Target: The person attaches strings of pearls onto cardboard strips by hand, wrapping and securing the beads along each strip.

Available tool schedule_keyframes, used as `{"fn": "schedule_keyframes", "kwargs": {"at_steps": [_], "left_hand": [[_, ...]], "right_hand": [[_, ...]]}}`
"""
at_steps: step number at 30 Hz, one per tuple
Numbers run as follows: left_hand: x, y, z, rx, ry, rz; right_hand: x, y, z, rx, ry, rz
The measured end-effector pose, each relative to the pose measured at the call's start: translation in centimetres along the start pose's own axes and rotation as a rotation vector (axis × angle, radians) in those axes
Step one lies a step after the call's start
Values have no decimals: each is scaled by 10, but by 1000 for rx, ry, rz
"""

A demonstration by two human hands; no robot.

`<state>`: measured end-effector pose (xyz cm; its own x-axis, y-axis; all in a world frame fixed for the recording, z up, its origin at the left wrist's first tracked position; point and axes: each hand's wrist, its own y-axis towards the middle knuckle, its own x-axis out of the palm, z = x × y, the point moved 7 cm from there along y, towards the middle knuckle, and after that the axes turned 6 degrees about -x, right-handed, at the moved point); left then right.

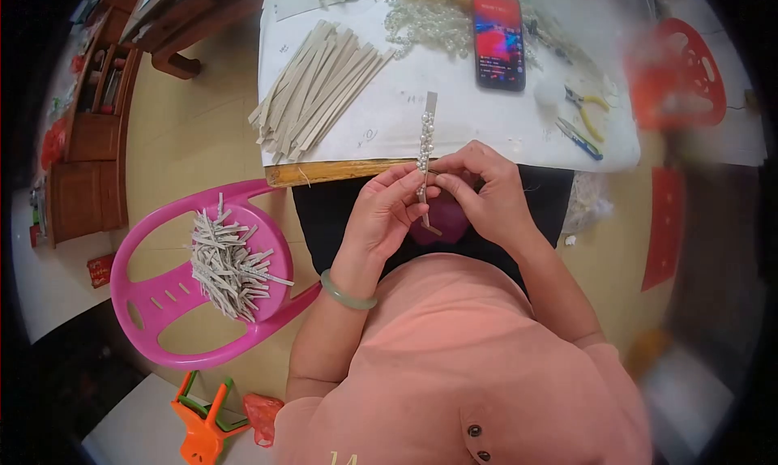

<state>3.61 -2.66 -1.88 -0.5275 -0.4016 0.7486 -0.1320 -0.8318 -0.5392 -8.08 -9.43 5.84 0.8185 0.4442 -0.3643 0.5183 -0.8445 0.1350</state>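
Upright between my hands, just past the table's front edge, is a narrow grey strip (431, 102) with white pearl beads (425, 141) along its middle. My left hand (385, 205) pinches the beaded strip between thumb and fingers, and a green bangle (347, 291) circles that wrist. At the strip's right side my right hand (486, 191) has its thumb and forefinger pressed together near the beads; what they hold is too small to make out. A pile of flat grey strips (320, 92) lies on the white-covered table (438, 72) at the left.
Loose beads (425, 27) and a lit phone (498, 39) are at the back. Yellow-handled pliers (592, 112) and blue-handled tweezers or pliers (579, 138) lie right. A pink chair (174, 319) at left bears short beaded strips (231, 262). A red stool (685, 72) stands right.
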Motion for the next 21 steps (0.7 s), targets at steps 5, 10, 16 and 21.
{"fn": "schedule_keyframes", "kwargs": {"at_steps": [5, 10, 16, 21], "left_hand": [[-1, 5, -9, -65, -88, -111], [-3, 7, -8, 17, -11, -82], [5, 0, 5, 233, 187, 20], [7, -4, 8, 364, 333, 117]], "right_hand": [[-2, 0, 0, 17, 0, -2], [-2, 0, -5, -42, -117, -16], [-4, 1, -5, -27, -113, 20], [-4, -1, 3, 14, -86, 34]]}}
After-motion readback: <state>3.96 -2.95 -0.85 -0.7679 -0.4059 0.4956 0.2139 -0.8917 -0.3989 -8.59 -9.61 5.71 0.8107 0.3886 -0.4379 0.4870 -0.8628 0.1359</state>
